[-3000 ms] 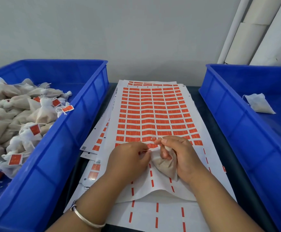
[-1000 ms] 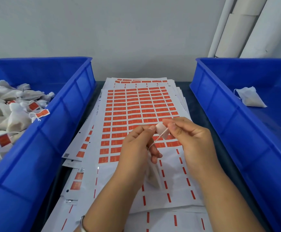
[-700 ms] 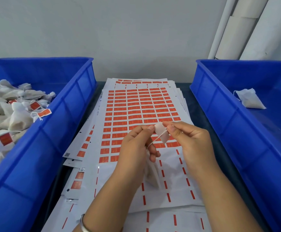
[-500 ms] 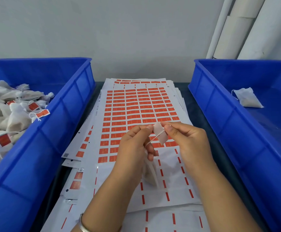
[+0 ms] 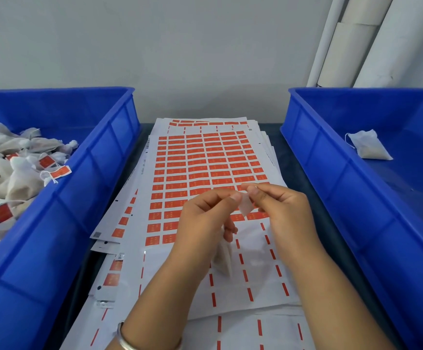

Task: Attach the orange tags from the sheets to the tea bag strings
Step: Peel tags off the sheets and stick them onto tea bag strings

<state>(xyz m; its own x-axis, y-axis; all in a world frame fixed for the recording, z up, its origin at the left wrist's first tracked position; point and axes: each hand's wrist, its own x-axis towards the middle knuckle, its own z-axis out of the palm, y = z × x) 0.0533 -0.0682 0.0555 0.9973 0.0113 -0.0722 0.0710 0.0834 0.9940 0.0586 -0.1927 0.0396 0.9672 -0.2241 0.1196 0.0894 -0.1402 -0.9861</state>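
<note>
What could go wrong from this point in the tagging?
1. The tag is pinched between the left hand and right hand with its pale side up; folded askew, it could stick crooked or miss the string, which is hard to see here.
2. The tea bag hangs under the left hand and could slip onto the sticker sheet.

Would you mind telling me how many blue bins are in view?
2: one blue bin left of the tag sheets, one blue bin to their right.
</note>
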